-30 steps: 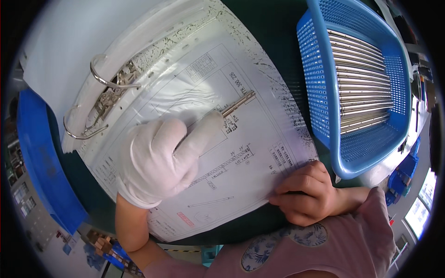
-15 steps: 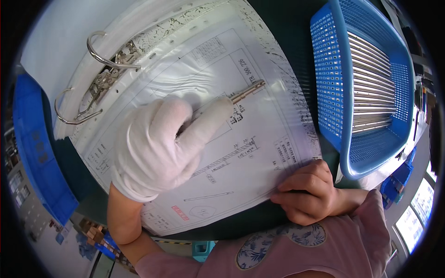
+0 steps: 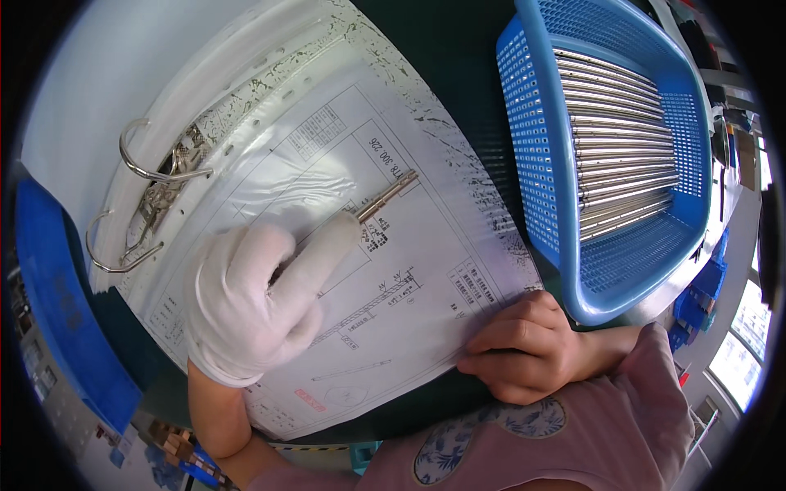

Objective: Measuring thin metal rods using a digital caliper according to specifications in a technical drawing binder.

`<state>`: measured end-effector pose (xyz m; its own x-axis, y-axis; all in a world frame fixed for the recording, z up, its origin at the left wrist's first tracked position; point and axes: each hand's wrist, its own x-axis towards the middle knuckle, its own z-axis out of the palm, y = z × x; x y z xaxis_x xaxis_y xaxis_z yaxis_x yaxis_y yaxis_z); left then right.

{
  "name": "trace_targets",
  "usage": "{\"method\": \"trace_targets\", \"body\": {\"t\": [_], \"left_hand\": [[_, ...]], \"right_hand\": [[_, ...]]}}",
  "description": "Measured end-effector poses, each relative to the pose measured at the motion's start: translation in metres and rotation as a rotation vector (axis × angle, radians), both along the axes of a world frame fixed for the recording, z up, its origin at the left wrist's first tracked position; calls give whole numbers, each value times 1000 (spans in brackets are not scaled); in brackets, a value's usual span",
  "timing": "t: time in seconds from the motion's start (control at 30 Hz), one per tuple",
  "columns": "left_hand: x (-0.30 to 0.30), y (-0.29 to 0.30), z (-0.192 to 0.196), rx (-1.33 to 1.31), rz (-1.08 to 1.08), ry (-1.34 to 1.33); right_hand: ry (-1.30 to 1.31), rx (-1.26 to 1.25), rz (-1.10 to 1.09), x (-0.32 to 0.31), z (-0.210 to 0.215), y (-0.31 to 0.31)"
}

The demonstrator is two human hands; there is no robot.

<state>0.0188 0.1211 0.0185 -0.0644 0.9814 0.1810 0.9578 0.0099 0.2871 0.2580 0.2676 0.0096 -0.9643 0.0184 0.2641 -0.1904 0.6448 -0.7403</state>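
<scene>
My left hand (image 3: 254,299), in a white glove, is closed round a slim metal rod. The bare end of the rod (image 3: 389,196), which has grooves or steps near its tip, sticks out past my forefinger toward the upper right. The rest of it is hidden by the glove. Beneath lies a technical drawing (image 3: 442,245) in a clear sleeve, inside an open ring binder. My bare right hand (image 3: 524,348) rests at the lower right edge of the sleeve. Its fingers are curled in, and whatever might be inside them is hidden.
A blue perforated plastic basket (image 3: 573,282) to the right holds several similar metal rods (image 3: 622,139). Two metal binder rings (image 3: 135,168) stand up at the left. Farther left is a blue bin (image 3: 70,303). A dark green surface (image 3: 458,74) lies underneath.
The whole view has shifted, so the binder, basket and both hands appear farther left. My left hand keeps its hold on the rod over the drawing; my right hand stays curled at the edge.
</scene>
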Motion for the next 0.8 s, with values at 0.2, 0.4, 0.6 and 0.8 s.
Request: {"method": "trace_targets", "body": {"t": [0.2, 0.4, 0.6, 0.8], "left_hand": [[-1, -1, -2, 25, -1, -11], [-1, -2, -2, -6, 6, -24], [-2, -1, -4, 51, -3, -28], [-3, -2, -5, 62, 4, -21]], "right_hand": [[-8, 14, -7, 2, 2, -1], [1, 16, -7, 1, 0, -2], [-1, 19, -6, 0, 0, -1], [11, 31, -1, -2, 1, -2]]}}
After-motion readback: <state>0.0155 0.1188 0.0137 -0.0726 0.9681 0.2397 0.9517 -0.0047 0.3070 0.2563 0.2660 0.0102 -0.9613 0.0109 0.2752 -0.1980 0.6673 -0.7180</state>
